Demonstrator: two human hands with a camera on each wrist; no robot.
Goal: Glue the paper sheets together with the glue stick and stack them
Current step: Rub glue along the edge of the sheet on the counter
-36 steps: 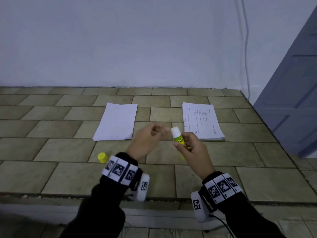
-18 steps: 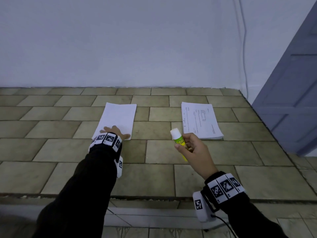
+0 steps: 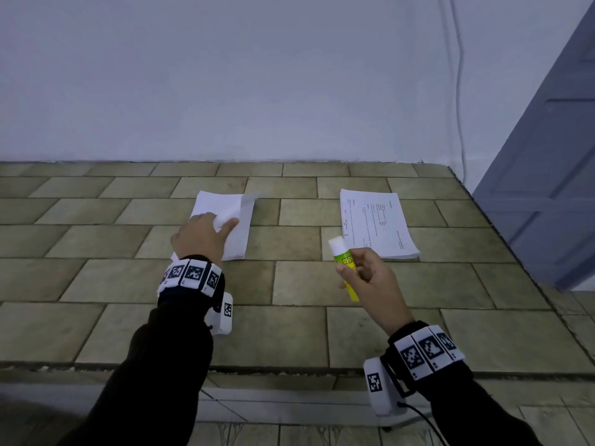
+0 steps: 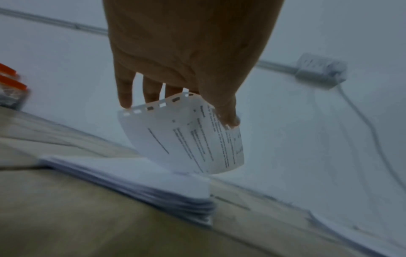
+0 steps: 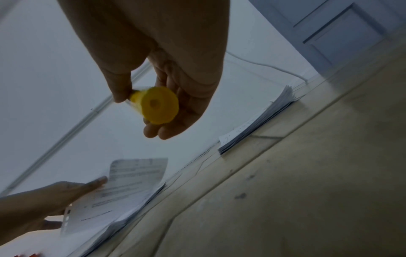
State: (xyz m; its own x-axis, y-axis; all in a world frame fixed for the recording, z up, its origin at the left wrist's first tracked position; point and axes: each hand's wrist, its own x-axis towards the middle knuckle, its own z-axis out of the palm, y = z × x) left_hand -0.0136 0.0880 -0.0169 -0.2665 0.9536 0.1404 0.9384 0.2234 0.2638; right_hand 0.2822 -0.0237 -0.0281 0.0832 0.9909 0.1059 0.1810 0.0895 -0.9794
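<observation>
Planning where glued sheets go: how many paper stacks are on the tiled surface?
2: left stack under the left hand, printed stack beyond the right hand.

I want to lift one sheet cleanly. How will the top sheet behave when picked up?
Probably floppy: the sheet already curls where the left hand pinches it. Likely light, since a thumb-and-finger pinch lifts its end off the stack. Its punched edge may tear if pulled hard.

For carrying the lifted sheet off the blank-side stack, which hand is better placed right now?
The left hand. It already pinches the top sheet, curled up off the left stack. The right hand is busy holding the uncapped glue stick nearer the printed stack.
</observation>
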